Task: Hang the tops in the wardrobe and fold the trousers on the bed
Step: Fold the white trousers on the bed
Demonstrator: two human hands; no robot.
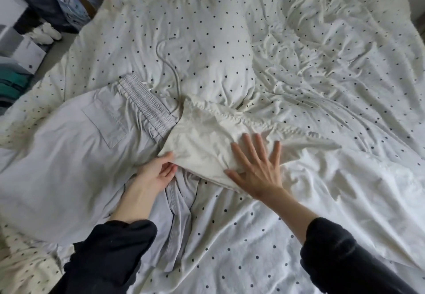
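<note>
No text, label, brand, number or sign can be read anywhere in the view. The white box (27, 52) on the floor at the left carries a faint line of print along its top edge and a small dark mark on its side, but both are too small and blurred to make out. The patterned bag (73, 6) at the upper left shows coloured shapes only, with no legible lettering.

Black long sleeves (110, 254) pushed up both forearms; bare hands
</note>
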